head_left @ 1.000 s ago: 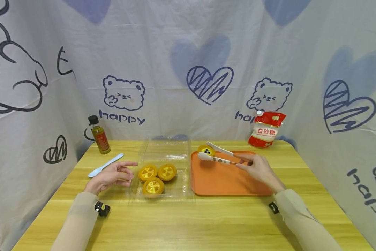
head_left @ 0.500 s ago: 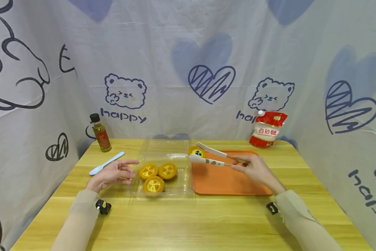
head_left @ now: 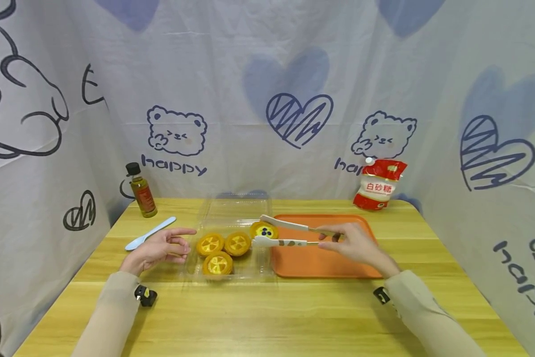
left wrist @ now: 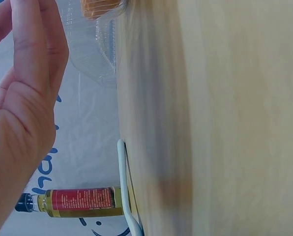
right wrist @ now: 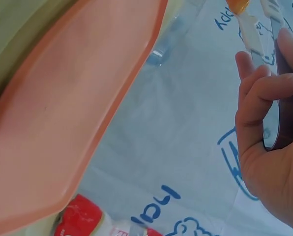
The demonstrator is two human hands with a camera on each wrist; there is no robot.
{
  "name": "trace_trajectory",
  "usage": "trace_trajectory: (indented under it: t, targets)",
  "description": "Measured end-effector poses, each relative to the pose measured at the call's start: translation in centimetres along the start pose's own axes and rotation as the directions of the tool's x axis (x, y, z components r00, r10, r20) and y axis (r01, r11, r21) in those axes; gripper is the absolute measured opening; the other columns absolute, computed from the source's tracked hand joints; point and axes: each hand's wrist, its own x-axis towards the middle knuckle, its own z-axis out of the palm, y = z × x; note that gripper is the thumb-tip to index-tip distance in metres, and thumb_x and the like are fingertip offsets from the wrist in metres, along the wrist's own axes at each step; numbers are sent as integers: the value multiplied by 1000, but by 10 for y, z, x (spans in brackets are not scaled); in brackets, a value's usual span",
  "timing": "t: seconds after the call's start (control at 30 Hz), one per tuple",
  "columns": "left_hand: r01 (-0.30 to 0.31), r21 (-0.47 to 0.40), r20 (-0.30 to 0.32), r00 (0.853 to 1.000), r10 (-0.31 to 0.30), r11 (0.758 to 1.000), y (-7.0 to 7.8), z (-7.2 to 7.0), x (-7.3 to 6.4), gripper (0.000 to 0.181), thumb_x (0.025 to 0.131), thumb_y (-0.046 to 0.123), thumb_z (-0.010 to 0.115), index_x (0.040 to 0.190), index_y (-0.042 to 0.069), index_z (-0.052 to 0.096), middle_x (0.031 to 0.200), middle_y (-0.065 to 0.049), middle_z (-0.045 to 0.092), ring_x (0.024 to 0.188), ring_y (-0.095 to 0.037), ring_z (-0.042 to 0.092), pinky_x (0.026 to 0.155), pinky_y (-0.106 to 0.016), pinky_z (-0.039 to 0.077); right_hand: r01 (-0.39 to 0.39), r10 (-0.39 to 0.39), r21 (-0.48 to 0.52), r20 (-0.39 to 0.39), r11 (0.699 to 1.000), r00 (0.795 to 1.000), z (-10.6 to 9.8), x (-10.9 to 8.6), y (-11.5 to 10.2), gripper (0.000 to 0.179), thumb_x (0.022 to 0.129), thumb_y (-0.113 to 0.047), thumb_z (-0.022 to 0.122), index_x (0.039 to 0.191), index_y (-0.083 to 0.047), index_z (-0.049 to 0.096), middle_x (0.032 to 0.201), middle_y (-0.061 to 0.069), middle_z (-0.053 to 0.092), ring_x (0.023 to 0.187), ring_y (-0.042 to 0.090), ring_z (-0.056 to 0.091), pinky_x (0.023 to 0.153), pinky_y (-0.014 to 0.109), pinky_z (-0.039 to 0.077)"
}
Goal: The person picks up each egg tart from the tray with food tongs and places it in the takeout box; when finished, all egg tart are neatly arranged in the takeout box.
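Note:
My right hand (head_left: pixel 354 244) holds a pair of tongs (head_left: pixel 290 242) with white tips. Between those tips is an egg tart (head_left: pixel 265 231) topped with dark berries, over the right side of a clear plastic box (head_left: pixel 260 265). In the right wrist view, the fingers curl round the tongs (right wrist: pixel 289 115), and only a bit of the tart (right wrist: pixel 238 6) shows. Three tarts (head_left: pixel 218 264) with a wedge pattern on top sit in the box. Beside its left edge hovers my left hand (head_left: pixel 162 249), fingers loosely bent, holding nothing.
An orange tray (head_left: pixel 325 265) lies right of the box, whose lid (head_left: pixel 236 210) stands open at the back. Left of the box are a light blue spoon (head_left: pixel 151 233) and an oil bottle (head_left: pixel 143 193). A red and white sugar bag (head_left: pixel 378 184) stands back right.
My right hand has carried the berry tart in the tongs leftward and lower, from above the tray to over the box. The left hand has stayed nearly still.

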Motion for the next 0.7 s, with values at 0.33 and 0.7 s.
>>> trace_trajectory:
  t: [0.33,0.7]
  targets:
    - [0,3,10,1000,0,1000,0,0,1,72,91,0,64,152,-4,25,96,-5,64,84,-22,69,76,-35,62,23,-31,48,157,999,987,7,9,-10,35,87,-39,73,116,-19,73,85,-12,69,69,9,56,55,22,47]
    - [4,-10,7,1000,-4,1000,1,0,0,71,91,0,65,151,-3,28,96,-5,64,85,-22,69,77,-35,62,33,-41,34,276,999,960,5,20,-23,34,89,-42,70,118,-24,72,88,-15,70,66,12,55,56,24,45]
